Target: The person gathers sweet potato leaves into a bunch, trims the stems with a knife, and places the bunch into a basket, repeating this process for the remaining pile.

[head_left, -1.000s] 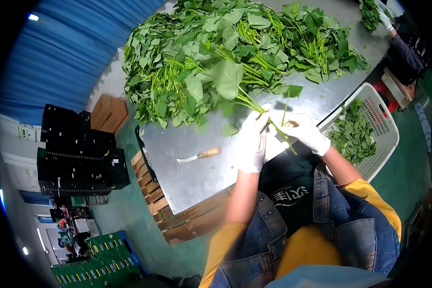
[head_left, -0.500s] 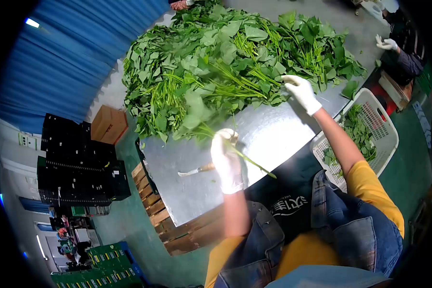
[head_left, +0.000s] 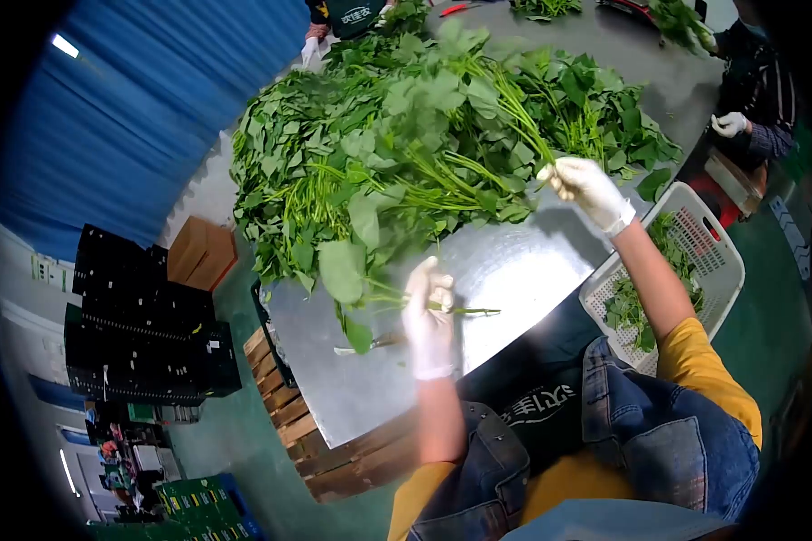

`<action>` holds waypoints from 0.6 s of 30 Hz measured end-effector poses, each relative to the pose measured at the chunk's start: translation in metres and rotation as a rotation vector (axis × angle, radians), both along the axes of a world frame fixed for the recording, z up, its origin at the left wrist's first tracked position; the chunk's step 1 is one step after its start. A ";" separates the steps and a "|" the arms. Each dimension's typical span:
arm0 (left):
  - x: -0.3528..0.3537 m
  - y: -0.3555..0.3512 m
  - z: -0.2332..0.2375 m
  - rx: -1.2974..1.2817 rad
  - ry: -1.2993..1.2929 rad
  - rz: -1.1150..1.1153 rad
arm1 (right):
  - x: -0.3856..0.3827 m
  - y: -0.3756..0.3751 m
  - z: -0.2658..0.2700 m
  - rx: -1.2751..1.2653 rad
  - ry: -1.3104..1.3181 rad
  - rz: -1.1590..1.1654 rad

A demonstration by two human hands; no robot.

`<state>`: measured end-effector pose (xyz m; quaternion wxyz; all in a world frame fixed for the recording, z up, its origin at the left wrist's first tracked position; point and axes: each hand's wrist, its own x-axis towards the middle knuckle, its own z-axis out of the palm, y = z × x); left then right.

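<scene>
At the near edge of the shiny sheet-metal table (head_left: 514, 261): left hand (head_left: 429, 316), white-gloved, fingers closed round a small bunch of long-stemmed green leaves (head_left: 347, 270). Bunch is held by the stems, clear of the metal, leaves drooping leftward, cut ends poking right; likely the gathering hand. Right hand (head_left: 588, 185), also gloved, is stretched out to the big heap of leafy green stems (head_left: 406, 135). Its fingers are pinched shut on a few stalks at the heap's near edge, raised above the pile. Small knife with wooden handle (head_left: 370, 343) lies on the table, partly hidden behind the left hand. White plastic basket (head_left: 726, 252), loose leaves inside, sits below the table by the right arm. Another person's gloved hand (head_left: 729, 123) is beyond it.
</scene>
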<state>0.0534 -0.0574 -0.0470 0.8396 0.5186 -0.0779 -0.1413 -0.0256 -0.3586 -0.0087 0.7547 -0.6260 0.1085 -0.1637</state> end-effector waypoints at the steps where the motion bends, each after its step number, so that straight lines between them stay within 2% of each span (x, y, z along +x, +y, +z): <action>1: 0.000 -0.006 -0.003 0.036 -0.019 -0.041 | -0.006 0.010 -0.006 0.059 0.004 0.033; 5: -0.003 -0.024 0.002 0.030 0.027 -0.175 | -0.020 0.046 -0.022 0.118 0.011 0.113; 8: -0.002 -0.033 -0.002 0.038 -0.052 -0.173 | -0.025 0.065 -0.028 0.081 0.039 0.122; 9: -0.006 -0.033 0.011 0.043 -0.053 -0.163 | -0.027 0.071 -0.029 0.079 0.056 0.129; 11: -0.017 -0.035 0.049 0.710 -0.755 -0.022 | -0.029 0.082 -0.033 0.080 0.072 0.147; 12: -0.013 -0.037 0.043 0.716 -0.753 -0.017 | -0.031 0.088 -0.035 0.126 0.070 0.157; 14: -0.006 -0.043 0.027 0.010 0.047 -0.203 | -0.033 0.095 -0.036 0.171 0.065 0.169; 15: -0.004 -0.044 0.030 0.011 0.045 -0.202 | -0.035 0.098 -0.035 0.140 0.071 0.171; 17: -0.003 -0.046 0.035 0.911 -1.000 -0.110 | -0.040 0.102 -0.032 0.107 0.092 0.160; 18: -0.004 -0.046 0.035 0.911 -1.001 -0.113 | -0.041 0.103 -0.033 0.108 0.092 0.157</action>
